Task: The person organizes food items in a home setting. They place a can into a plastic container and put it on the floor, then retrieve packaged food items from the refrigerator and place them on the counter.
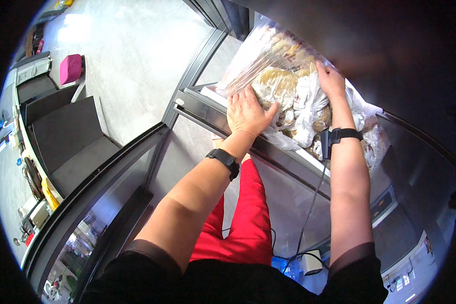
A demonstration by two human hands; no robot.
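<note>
A pulled-out drawer (203, 104) with a dark front and a white rim is heaped with clear plastic bags of what look like frozen foods. My left hand (247, 112) lies spread across the drawer's front rim, its fingertips against a plastic bag (275, 85) with yellowish contents. On the right side of the heap, my right hand (331, 81) touches the bags with its thumb pointing away from me. Its other fingers are mostly hidden, so a grip does not show. Between the hands lies a crumpled whitish bag (306, 106). A larger clear bag (277, 41) covers the back.
An open dark-framed door (98, 174) stands to my left. Beyond it are a dark bench seat (68, 133) and a pink stool (71, 69) on the grey floor. A cable (311, 212) hangs from a device on my right wrist. Dark panels border the drawer on the right.
</note>
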